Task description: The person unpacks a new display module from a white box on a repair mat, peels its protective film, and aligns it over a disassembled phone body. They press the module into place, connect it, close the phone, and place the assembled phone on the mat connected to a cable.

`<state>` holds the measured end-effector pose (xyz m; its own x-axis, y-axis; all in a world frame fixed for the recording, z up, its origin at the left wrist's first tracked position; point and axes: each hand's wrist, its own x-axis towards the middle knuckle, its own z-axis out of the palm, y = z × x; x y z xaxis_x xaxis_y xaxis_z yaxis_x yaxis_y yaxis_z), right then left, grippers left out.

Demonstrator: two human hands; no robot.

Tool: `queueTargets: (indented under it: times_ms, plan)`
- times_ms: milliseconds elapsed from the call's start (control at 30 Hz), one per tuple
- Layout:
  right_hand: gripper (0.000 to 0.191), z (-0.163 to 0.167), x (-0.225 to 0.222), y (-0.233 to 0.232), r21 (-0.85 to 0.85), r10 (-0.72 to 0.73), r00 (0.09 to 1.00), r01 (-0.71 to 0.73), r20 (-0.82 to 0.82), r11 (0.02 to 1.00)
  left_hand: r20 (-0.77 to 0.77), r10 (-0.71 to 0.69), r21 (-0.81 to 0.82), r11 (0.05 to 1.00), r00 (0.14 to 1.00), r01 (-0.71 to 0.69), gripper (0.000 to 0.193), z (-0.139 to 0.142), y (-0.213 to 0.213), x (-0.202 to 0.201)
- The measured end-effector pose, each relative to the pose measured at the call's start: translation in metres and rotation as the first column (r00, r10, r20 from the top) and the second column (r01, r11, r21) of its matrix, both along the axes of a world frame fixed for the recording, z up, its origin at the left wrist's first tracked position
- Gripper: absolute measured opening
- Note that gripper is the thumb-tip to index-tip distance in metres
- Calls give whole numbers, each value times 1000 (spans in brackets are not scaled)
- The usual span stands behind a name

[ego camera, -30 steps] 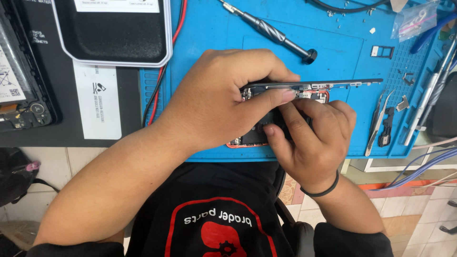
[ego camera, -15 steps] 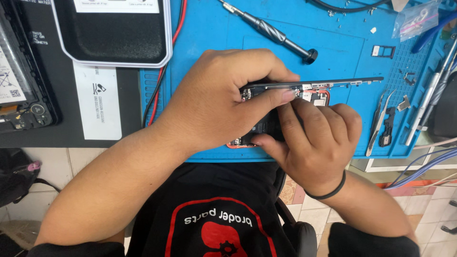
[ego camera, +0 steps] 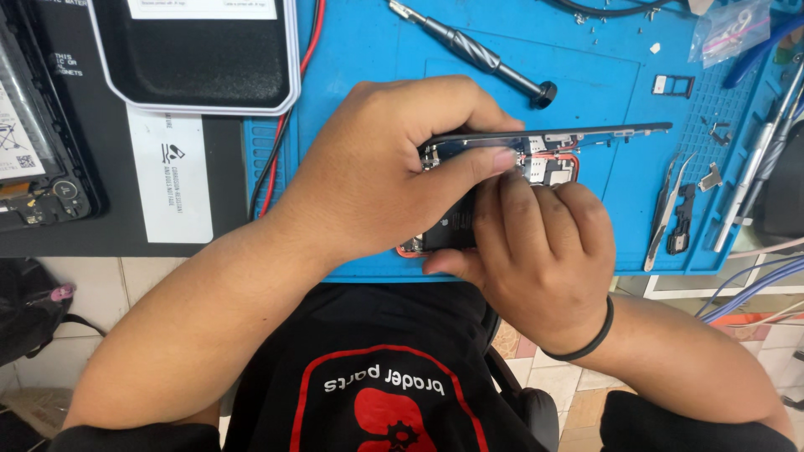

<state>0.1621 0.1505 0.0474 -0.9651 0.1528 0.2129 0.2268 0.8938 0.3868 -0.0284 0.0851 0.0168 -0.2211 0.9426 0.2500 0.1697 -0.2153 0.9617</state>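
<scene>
My left hand (ego camera: 377, 176) grips the opened black smartphone with exposed circuit board (ego camera: 502, 180) over the blue silicone work mat (ego camera: 368, 67), thumb across its upper part. My right hand (ego camera: 536, 251) has shifted slightly up and leftward since a second ago, fingers now closed over the phone's lower body, pressing inward. The phone itself has barely moved. A black-handled precision screwdriver (ego camera: 473, 48) and metal tweezers (ego camera: 664, 209) lie untouched nearby.

An electronics repair workshop: a blue silicone work mat (ego camera: 377, 75) covers the bench, with a precision screwdriver (ego camera: 473, 48) at top centre, tweezers (ego camera: 666, 209) at right, and an opened device (ego camera: 38, 167) at far left.
</scene>
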Motion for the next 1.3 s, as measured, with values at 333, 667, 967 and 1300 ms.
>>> queueTargets:
  times_ms: [333, 667, 967, 1300]
  plan:
    - [71, -6, 8, 0, -126, -32, 997, 22, -74, 992, 5, 14, -47, 999, 1000, -13, 21, -2, 0, 0]
    - [50, -1, 8, 15, -284, -2, 987, -45, -164, 958, 39, -30, -57, 998, 999, 32, 23, -5, -2, -2]
    - [48, 2, 3, 19, -248, 34, 986, -75, -166, 966, 22, -27, -74, 997, 999, 28, 25, -4, -3, -3]
    - [51, -3, 5, 18, -271, 4, 981, -58, -196, 961, 22, -22, -76, 997, 999, 24, 22, -4, -2, -2]
